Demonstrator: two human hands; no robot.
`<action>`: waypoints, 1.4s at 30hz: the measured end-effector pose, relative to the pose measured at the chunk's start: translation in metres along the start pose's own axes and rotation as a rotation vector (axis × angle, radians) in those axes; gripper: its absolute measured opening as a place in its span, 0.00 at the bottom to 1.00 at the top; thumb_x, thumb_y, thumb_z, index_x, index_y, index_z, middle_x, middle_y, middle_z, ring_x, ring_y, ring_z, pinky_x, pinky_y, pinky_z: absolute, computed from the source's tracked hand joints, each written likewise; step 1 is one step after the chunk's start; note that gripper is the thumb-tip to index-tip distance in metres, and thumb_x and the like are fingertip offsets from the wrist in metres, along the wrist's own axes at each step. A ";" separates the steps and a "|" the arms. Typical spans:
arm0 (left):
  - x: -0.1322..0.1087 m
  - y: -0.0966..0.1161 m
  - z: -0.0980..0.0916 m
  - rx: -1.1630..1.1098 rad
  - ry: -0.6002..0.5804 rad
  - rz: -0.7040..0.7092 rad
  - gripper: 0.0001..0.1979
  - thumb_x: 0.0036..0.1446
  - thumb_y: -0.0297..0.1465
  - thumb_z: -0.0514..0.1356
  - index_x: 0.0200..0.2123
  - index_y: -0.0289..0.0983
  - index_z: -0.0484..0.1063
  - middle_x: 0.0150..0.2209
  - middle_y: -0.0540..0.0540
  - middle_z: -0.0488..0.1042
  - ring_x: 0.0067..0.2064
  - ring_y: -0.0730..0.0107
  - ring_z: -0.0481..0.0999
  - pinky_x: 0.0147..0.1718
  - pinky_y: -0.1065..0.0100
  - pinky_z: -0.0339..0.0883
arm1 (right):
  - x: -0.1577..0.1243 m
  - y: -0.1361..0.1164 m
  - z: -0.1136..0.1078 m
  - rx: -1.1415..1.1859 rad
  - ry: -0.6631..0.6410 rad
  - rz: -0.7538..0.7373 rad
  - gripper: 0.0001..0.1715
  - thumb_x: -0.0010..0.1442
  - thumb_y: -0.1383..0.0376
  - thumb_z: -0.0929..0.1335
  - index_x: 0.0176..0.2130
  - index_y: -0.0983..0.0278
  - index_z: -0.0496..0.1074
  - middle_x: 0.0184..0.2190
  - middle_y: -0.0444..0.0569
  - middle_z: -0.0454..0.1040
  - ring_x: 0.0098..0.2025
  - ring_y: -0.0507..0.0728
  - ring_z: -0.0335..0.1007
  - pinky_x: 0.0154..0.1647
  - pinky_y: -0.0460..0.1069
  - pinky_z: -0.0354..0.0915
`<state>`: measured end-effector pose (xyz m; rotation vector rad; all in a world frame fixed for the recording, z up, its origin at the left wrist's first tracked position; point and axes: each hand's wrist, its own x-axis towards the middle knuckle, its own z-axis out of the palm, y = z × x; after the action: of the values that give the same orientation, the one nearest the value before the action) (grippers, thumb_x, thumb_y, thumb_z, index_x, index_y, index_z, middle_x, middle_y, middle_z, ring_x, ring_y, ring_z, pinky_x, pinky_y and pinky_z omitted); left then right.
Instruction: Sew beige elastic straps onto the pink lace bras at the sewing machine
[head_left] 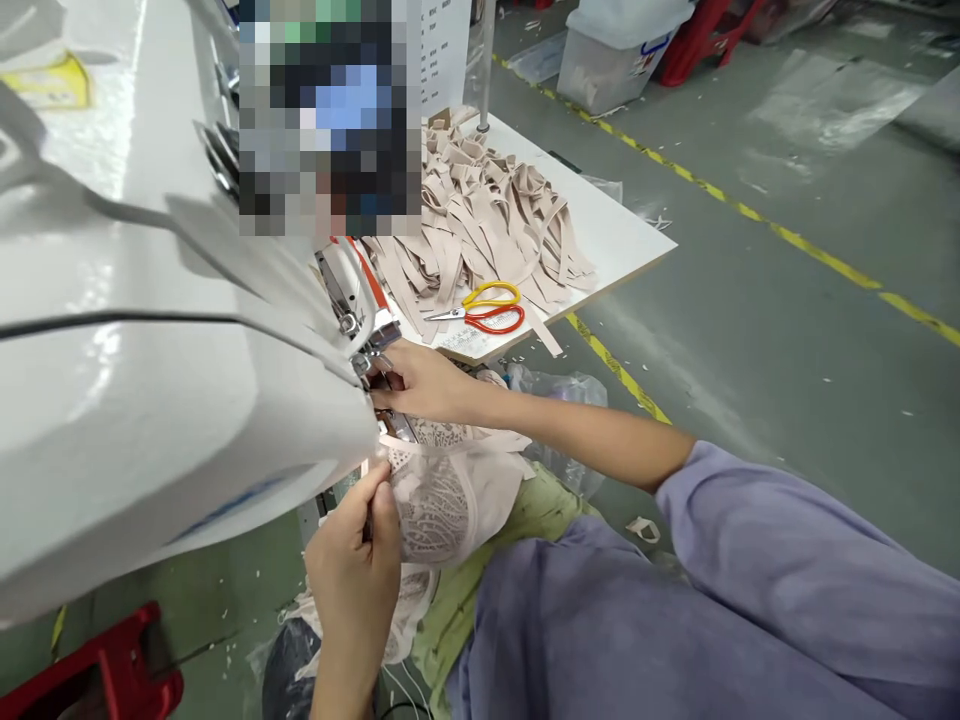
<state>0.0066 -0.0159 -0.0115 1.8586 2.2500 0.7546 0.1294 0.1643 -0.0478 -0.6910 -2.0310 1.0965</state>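
Note:
A pale pink lace bra [435, 505] hangs at the sewing head of a white sewing machine [142, 400], a light band along its upper edge. Thumb and forefinger of my left hand [356, 560] pinch the bra's edge just in front of the machine's metal parts. My right hand [424, 383] is at the needle area, its fingers curled close under the metal presser parts [375, 355]. What those fingertips hold is hidden by the machine and the hand itself.
A white table [630, 240] carries a heap of beige fabric strips [487, 205] and scissors [491, 308] with yellow and red handles. Green cloth [480, 560] lies beneath the bra. A red stool [112, 665] stands lower left. On the floor is a lidded plastic bin [607, 60].

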 end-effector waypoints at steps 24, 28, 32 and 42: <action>-0.008 -0.004 0.012 -0.169 0.014 -0.045 0.14 0.64 0.35 0.56 0.47 0.40 0.79 0.43 0.44 0.83 0.42 0.63 0.83 0.40 0.67 0.76 | -0.007 0.004 -0.002 0.068 0.022 -0.044 0.03 0.57 0.72 0.69 0.35 0.66 0.70 0.39 0.46 0.66 0.37 0.52 0.62 0.38 0.47 0.59; -0.010 -0.002 0.013 -0.189 -0.007 -0.080 0.14 0.64 0.36 0.56 0.48 0.40 0.77 0.48 0.43 0.81 0.47 0.62 0.81 0.41 0.67 0.75 | -0.008 0.003 -0.002 0.105 0.037 -0.051 0.03 0.57 0.71 0.68 0.35 0.66 0.70 0.40 0.48 0.66 0.39 0.53 0.63 0.41 0.48 0.61; -0.011 0.003 0.010 -0.242 -0.005 -0.138 0.15 0.65 0.37 0.55 0.48 0.38 0.76 0.50 0.41 0.80 0.50 0.62 0.80 0.44 0.67 0.74 | -0.011 -0.004 -0.003 0.121 0.044 -0.041 0.02 0.57 0.69 0.68 0.32 0.66 0.68 0.39 0.48 0.66 0.42 0.54 0.64 0.43 0.49 0.61; -0.030 0.063 0.064 -0.479 -0.114 0.005 0.15 0.68 0.33 0.49 0.45 0.37 0.75 0.44 0.40 0.80 0.47 0.63 0.79 0.48 0.62 0.72 | -0.023 -0.026 -0.070 0.092 0.103 -0.106 0.16 0.64 0.62 0.65 0.26 0.64 0.64 0.42 0.51 0.69 0.46 0.55 0.66 0.50 0.51 0.60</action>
<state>0.0951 -0.0179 -0.0443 1.6277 1.7934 1.0471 0.1956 0.1687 -0.0063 -0.5745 -1.8953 1.0635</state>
